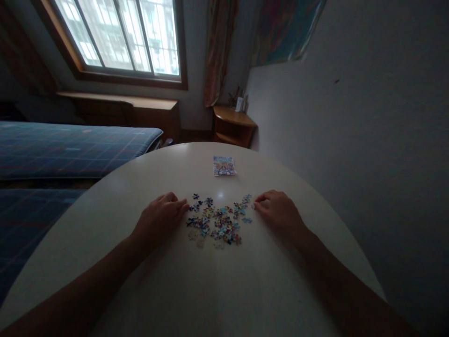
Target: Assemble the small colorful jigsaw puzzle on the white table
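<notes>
Loose jigsaw puzzle pieces (224,224) lie in a scattered heap on the round white table (217,290), some dark, some many-coloured, several pale ones at the near edge. At the heap's left edge rests my left hand (162,213), fingers curled together, the tips beside dark pieces; what they hold, if anything, is hidden. My right hand (277,209) is at the right edge, thumb and fingers pinched at a small pale puzzle piece (253,206). Beyond the heap lies a small printed picture sheet (224,166) with a colourful pattern.
A bed with a blue plaid cover (77,145) stands left of the table. Close on the right is a white wall (351,140). A wooden corner shelf (235,116) and a long wooden desk (147,102) stand behind, below a barred window (122,37).
</notes>
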Motion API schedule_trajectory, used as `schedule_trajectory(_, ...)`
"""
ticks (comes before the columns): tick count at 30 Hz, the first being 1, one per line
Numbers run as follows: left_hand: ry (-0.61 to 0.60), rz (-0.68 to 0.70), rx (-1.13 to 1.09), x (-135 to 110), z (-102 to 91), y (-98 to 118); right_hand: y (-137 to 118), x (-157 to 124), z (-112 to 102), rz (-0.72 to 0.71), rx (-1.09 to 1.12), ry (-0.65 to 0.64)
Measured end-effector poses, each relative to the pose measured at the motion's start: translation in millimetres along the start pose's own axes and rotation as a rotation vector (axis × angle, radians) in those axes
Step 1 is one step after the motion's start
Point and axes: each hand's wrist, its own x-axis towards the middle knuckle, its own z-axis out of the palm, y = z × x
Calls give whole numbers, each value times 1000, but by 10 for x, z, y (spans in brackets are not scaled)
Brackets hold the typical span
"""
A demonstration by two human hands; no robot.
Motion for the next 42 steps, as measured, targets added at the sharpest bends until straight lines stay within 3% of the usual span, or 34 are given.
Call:
schedule_trajectory(3,83,46,-30,-34,36,37,-136,-46,-19,-133,23,69)
schedule_trajectory(5,118,115,-82,-54,56,69,-314,-124,-20,-254,121,41)
schedule_trajectory(8,85,213,-119,-76,85,113,-593,-280,28,-417,218,14)
schedule_trajectory(12,71,218,-126,-82,115,131,-782,-429,142,-539,232,-55)
schedule_trajectory(27,33,217,-169,-39,117,147,-867,-437,137,-616,90,-6)
schedule_trajectory(32,50,150,-331,-16,176,145,-853,-437,139,-568,107,-47)
schedule_trajectory(35,74,177,-381,-21,144,132,-842,-437,139,-570,131,-39)
schedule_trajectory(39,179,195,-222,-36,33,68,-822,-420,146,-600,126,6)
schedule_trajectory(42,151,185,-58,-45,-25,26,-813,-401,153,-633,96,54)
